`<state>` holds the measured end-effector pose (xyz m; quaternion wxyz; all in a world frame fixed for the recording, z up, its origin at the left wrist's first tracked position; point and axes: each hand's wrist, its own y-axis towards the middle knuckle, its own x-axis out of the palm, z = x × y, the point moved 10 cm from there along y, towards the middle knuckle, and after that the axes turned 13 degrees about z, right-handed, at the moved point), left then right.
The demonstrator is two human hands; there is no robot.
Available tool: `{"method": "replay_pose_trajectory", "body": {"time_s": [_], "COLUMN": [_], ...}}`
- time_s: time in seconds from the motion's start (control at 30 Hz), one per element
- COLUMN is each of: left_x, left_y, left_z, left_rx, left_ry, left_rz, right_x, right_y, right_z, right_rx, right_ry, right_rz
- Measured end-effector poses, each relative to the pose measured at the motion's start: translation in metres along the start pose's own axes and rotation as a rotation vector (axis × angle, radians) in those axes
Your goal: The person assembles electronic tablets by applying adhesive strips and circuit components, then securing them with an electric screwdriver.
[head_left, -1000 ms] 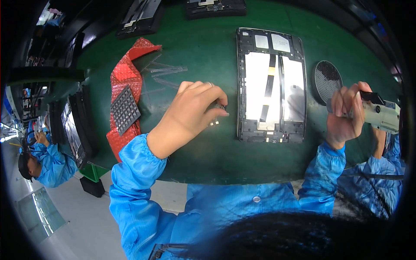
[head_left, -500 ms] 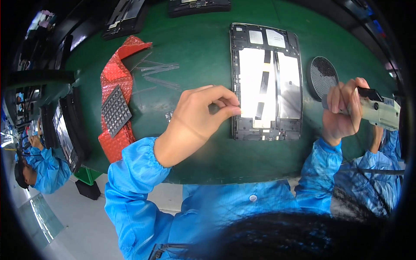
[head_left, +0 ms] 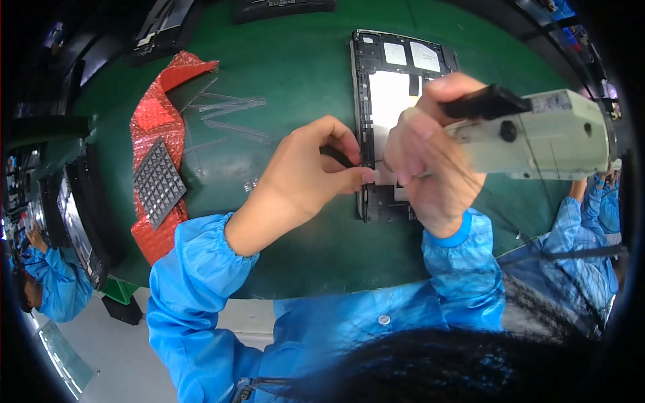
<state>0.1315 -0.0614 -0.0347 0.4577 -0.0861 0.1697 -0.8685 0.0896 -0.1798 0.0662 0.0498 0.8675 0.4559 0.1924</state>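
A flat black device chassis with white panels inside lies on the green table. My left hand is at its left edge, thumb and forefinger nearly together on the frame. Something dark shows inside the curl of those fingers; whether it is held, and what it is, I cannot make out. My right hand, slightly blurred, grips a pale electric screwdriver with a black lever. The tool lies nearly level, its front end over the chassis near my left fingertips. My right hand and the screwdriver hide the chassis's right part.
On the left, red bubble wrap lies under a dark gridded tray. Thin clear strips are scattered beside it. More black units stand at the table's far edge. Co-workers in blue sleeves sit on both sides.
My right hand has brought the screwdriver leftward over the chassis, covering the round dish of small parts. The left hand stays at the chassis edge. The whole view has shifted slightly.
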Motion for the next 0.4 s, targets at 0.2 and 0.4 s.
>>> {"method": "replay_pose_trajectory", "body": {"time_s": [0.2,0.4], "left_x": [-0.006,-0.003], "left_y": [0.002,0.003], "left_z": [0.004,-0.001], "left_rx": [0.085,0.073], "left_ry": [0.042,0.121], "left_rz": [-0.001,-0.048], "right_x": [0.004,0.011], "right_y": [-0.001,-0.006], "right_z": [0.01,0.018], "right_rx": [-0.022,-0.012], "right_ry": [-0.06,-0.058], "right_rz": [-0.075,-0.158]}}
